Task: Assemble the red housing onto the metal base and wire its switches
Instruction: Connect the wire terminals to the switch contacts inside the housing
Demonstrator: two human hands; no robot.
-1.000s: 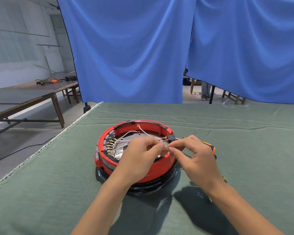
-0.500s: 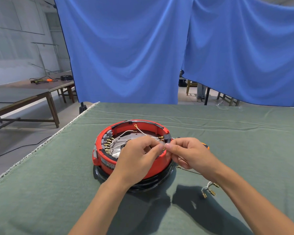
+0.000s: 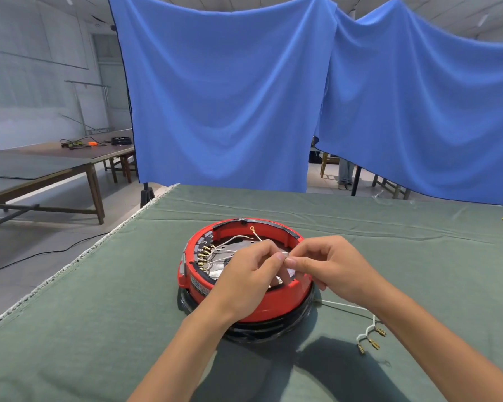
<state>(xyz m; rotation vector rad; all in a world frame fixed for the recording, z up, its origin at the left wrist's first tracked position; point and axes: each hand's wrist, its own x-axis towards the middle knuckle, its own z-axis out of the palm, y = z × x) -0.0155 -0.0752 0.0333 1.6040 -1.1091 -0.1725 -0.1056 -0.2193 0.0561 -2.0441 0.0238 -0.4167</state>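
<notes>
Both hands pinch a thin wire (image 3: 285, 253) between thumb and fingertips, left hand (image 3: 251, 275) and right hand (image 3: 330, 266) meeting over the housing's (image 3: 273, 303) 3 o'clock rim. That red housing sits on the dark base (image 3: 262, 329) mid-table (image 3: 99, 314). Since a second ago the right hand has moved in over the rim, hiding the orange-handled tool and uncovering a loose lead (image 3: 368, 335) at 4 o'clock.
</notes>
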